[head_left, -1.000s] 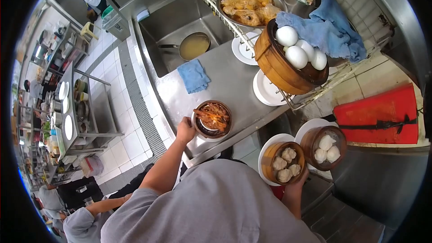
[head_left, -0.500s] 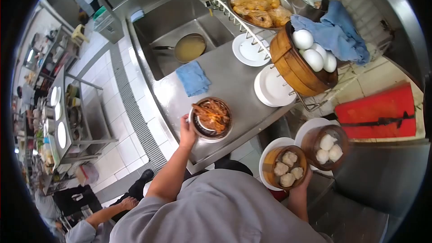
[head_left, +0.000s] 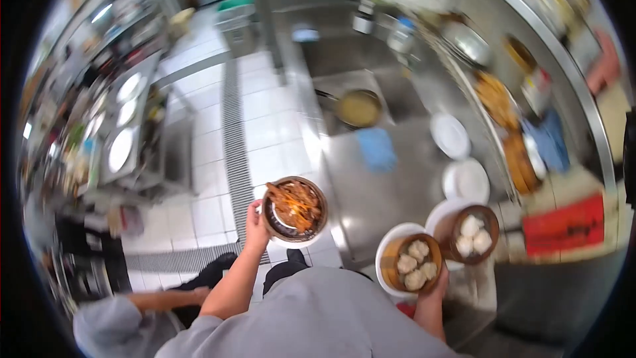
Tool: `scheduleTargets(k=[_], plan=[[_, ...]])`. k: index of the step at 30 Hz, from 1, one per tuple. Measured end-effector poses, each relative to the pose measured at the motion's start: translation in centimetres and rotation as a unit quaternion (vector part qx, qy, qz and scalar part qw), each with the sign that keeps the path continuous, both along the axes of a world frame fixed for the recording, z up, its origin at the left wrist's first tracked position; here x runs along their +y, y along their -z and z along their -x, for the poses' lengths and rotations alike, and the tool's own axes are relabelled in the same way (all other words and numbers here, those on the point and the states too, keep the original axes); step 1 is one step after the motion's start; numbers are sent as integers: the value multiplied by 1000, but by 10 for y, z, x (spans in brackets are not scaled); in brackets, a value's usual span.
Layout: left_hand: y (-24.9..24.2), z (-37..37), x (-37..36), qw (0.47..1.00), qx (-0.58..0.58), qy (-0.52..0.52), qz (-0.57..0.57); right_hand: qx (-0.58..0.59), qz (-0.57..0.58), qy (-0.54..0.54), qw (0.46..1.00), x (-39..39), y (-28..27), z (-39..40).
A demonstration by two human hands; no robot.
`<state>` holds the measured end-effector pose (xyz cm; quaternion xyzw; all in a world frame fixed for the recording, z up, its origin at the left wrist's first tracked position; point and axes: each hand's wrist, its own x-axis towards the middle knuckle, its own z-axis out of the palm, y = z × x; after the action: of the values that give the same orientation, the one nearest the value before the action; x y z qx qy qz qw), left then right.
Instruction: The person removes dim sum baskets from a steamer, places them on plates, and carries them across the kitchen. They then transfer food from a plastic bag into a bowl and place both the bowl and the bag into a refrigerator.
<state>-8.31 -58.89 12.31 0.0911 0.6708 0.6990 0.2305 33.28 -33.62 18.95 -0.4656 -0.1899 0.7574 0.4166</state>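
Observation:
My left hand (head_left: 254, 229) is closed on the rim of a white plate that carries a small round steamer basket (head_left: 321, 207). Glossy brown pieces resembling chicken feet (head_left: 295, 204) fill that basket. On the other side, my right hand (head_left: 434, 286) grips a white plate (head_left: 383, 258) bearing a bamboo steamer (head_left: 392, 266) of several dumplings (head_left: 416, 266). Touching it is a second white plate (head_left: 437, 217) under another bamboo steamer (head_left: 491, 231), holding 3 white buns (head_left: 472, 235). The fingers of my right hand are mostly hidden beneath the plates.
A steel counter (head_left: 358, 205) with a sink holds a pan (head_left: 358, 107), a blue cloth (head_left: 376, 149) and white plates (head_left: 466, 180). A wire shelf edge runs at right. On the left, a person's arm (head_left: 169, 299) is close by; a floor drain (head_left: 233, 139) crosses the tiles.
My view has turned left. The basket in my left hand has gone from above the counter to above the floor beside its edge. The right hand still carries its plates.

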Motion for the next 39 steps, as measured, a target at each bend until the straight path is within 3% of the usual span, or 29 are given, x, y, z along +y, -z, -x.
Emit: scheduleTargets(k=[1, 2, 3, 9, 10, 11, 14, 16, 17, 20, 23, 24, 30, 31, 37, 39], plan=[[-7, 5, -25, 998, -12, -36, -41, -8, -19, -40, 999, -8, 14, 6], [-20, 10, -56, 999, 8, -35, -10, 2, -60, -79, 995, -20, 16, 17], [-81, 1, -136, 999, -8, -26, -39, -10, -82, -59, 995, -122, -102, 9], [-124, 39, -316, 992, -17, -114, -53, 14, -80, -134, 988, -222, -145, 94], [-182, 5, -391, 992, -32, -98, -67, -36, -93, -102, 990, -321, -237, 48], [-161, 20, -385, 991, -5, -119, -65, -25, -90, -118, 989, -298, -210, 76], [-189, 50, -381, 980, -39, -188, -60, -46, -97, -158, 982, -262, -166, 146], [-183, 75, -375, 971, -38, -223, -83, 13, -94, -195, 976, -238, -140, 195], [-228, 62, -420, 968, -63, -216, -110, -6, -98, -179, 979, -295, -197, 169], [-200, 111, -395, 957, -41, -258, -124, -9, -109, -218, 970, -242, -162, 249], [-210, 152, -376, 951, -6, -287, -117, 55, -57, -258, 963, -200, -144, 327], [-225, 156, -419, 949, -26, -275, -153, 40, -66, -240, 968, -247, -184, 324], [-236, 226, -356, 917, -24, -377, -128, 36, -25, -307, 951, -135, -153, 488], [-247, 238, -401, 921, -40, -366, -131, 27, -57, -282, 957, -196, -208, 503], [-242, 312, -354, 906, -32, -404, -119, 59, -65, -359, 929, -120, -183, 658], [-239, 363, -372, 910, -55, -393, -121, 64, -49, -360, 930, -140, -191, 698]])
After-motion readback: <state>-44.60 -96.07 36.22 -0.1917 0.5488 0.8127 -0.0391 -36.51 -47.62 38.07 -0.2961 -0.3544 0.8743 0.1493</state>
